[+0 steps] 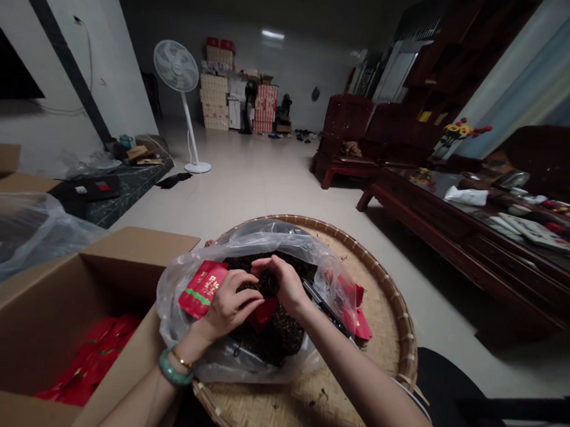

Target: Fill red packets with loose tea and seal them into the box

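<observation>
My left hand [231, 300], with a jade bangle and a gold bracelet at the wrist, curves its fingers and thumb around dark dried leaves that look like tea. My right hand [285, 286] cups the other side of the same dark clump [267, 282]. Just beneath the hands, a red pouch [262, 314] shows in part; its opening is hidden. The hands are over a clear plastic bag [173, 297] holding more loose leaves [290, 333]. Left of my left hand lies a red packet with gold print and a green stripe [203, 289]. A dark, long object [325, 306] lies right of my right hand.
The bag rests on a round woven bamboo tray [381, 297]. More red packets [362, 324] lie at its right. An open cardboard box [22, 320] on the left holds several red packets [97, 356]. A black round stool [461, 405] stands lower right; a wooden table [425, 209] lies beyond.
</observation>
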`<state>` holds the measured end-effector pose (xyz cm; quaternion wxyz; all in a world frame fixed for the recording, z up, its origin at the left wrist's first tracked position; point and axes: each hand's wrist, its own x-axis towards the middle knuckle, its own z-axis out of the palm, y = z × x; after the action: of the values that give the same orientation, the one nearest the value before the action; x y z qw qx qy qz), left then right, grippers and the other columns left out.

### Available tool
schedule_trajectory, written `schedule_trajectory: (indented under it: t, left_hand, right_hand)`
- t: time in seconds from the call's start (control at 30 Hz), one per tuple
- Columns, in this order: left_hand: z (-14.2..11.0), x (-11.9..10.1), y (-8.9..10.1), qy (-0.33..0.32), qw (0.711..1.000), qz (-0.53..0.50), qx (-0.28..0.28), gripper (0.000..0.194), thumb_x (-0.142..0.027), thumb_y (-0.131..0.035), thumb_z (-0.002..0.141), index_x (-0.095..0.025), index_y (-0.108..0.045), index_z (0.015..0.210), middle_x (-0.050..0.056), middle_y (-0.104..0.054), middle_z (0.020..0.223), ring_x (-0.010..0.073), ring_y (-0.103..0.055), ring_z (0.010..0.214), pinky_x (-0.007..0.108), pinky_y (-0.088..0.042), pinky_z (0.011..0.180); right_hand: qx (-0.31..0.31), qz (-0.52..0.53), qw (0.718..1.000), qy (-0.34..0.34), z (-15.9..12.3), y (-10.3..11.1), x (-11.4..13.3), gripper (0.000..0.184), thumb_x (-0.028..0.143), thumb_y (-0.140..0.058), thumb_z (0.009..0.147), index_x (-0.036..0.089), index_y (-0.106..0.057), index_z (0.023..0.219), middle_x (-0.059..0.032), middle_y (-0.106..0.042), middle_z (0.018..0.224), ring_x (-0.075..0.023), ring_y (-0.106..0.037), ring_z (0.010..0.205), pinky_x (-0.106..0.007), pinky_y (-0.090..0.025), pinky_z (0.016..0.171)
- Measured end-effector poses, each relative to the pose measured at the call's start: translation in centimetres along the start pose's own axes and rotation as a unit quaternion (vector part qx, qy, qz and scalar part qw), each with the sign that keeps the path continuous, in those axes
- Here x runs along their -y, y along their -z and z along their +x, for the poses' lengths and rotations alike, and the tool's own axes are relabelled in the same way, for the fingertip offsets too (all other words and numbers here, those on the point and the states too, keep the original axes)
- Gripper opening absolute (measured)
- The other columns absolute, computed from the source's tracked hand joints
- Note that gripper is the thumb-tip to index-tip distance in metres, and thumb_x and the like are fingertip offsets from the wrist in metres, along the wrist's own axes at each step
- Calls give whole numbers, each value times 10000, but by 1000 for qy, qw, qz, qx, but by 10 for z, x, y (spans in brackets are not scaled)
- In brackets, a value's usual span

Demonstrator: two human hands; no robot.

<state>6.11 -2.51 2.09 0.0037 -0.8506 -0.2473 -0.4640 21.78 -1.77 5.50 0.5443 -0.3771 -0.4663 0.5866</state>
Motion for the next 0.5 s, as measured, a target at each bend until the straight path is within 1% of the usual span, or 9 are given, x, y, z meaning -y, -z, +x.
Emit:
schedule_trajectory:
  t: [0.1, 0.17, 0.23, 0.33, 0.4, 0.5]
  left_hand:
    - [-2, 1, -1, 12, 1000, -2, 6, 68, -161, -619, 821, -208, -653, 858, 64, -578, 990, 204, -516, 939, 380, -469, 808]
    - [-3, 2, -1, 19, 1000, -5, 11, 76, -165, -604, 833, -209, -653, 870, 63, -572, 992, 199, -516, 934, 371, -469, 798]
    - [-3, 1, 0, 26, 1000, -6, 12, 82, -164, -588, 844, -205, -652, 878, 64, -567, 987, 196, -518, 926, 364, -469, 789]
    - [-2, 0, 2, 30, 999, -4, 10, 80, -175, -574, 855, -199, -647, 876, 65, -564, 980, 193, -523, 911, 354, -472, 772]
    - [-2, 0, 3, 30, 999, -4, 16, 82, -181, -568, 859, -196, -646, 878, 67, -563, 981, 192, -527, 911, 350, -476, 771]
    - [-5, 1, 4, 34, 999, -5, 26, 88, -177, -561, 863, -189, -645, 886, 72, -561, 983, 193, -531, 919, 352, -479, 781]
  right_hand:
    - [48, -58, 997, 26, -2, 7, 0, 340, 278, -411, 740, 169, -713, 850, -49, -711, 848, -205, -617, 854, -363, -435, 864]
    - [82, -101, 991, 31, -2, 13, 1, 381, 204, -399, 677, 174, -705, 903, -46, -712, 934, -211, -611, 935, -368, -429, 908]
    - [115, -149, 982, 21, -3, 18, 2, 441, 154, -389, 642, 175, -687, 966, -46, -699, 1027, -216, -592, 1025, -377, -413, 957]
    - [152, -229, 962, 14, -6, 23, 2, 502, 106, -393, 666, 183, -633, 1101, -51, -638, 1189, -213, -533, 1156, -390, -359, 1037]
    - [173, -281, 943, 30, -8, 26, 1, 524, 85, -397, 709, 192, -580, 1189, -57, -580, 1275, -203, -489, 1214, -399, -319, 1073]
    - [201, -353, 912, 62, -12, 28, -1, 517, 75, -395, 779, 191, -509, 1270, -80, -541, 1305, -186, -472, 1227, -405, -309, 1085]
